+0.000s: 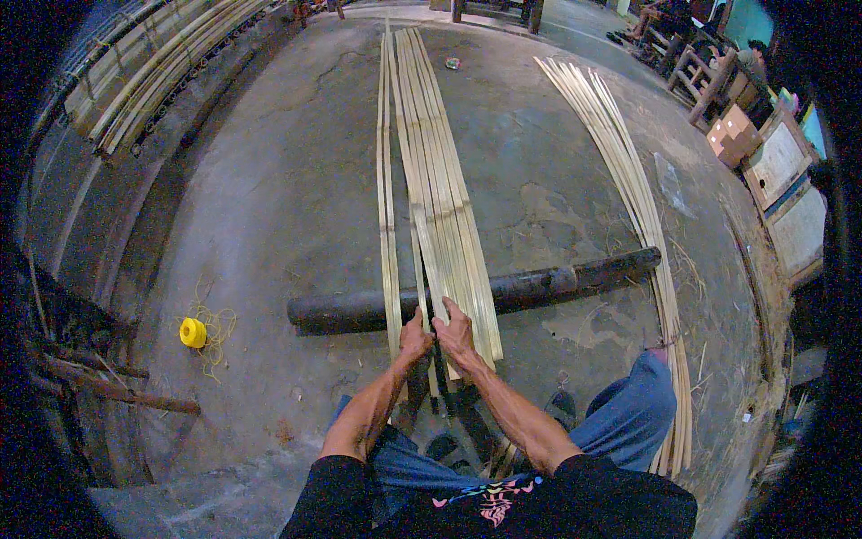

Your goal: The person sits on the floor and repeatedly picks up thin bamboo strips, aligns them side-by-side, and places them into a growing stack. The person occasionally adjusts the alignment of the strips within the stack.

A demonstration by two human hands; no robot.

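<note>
Long pale bamboo strips point(440, 162) lie side by side in front of me, their near part resting across a dark round pole point(530, 292). A narrower pair of strips point(386, 198) runs along their left side, with a gap between. In that gap my left hand point(416, 338) is closed round the near part of a thin bamboo strip. Right beside it, my right hand point(456, 334) grips a bamboo strip at the left edge of the wide group, thumb on top. The hands nearly touch; their undersides are hidden.
Another bundle of bamboo strips point(628, 180) lies on the right, passing the pole's end and my knee. A yellow twine roll point(192, 332) with loose strands sits on the floor at left. More long strips point(171, 81) rest far left. A cardboard box point(734, 136) and seated people are far right.
</note>
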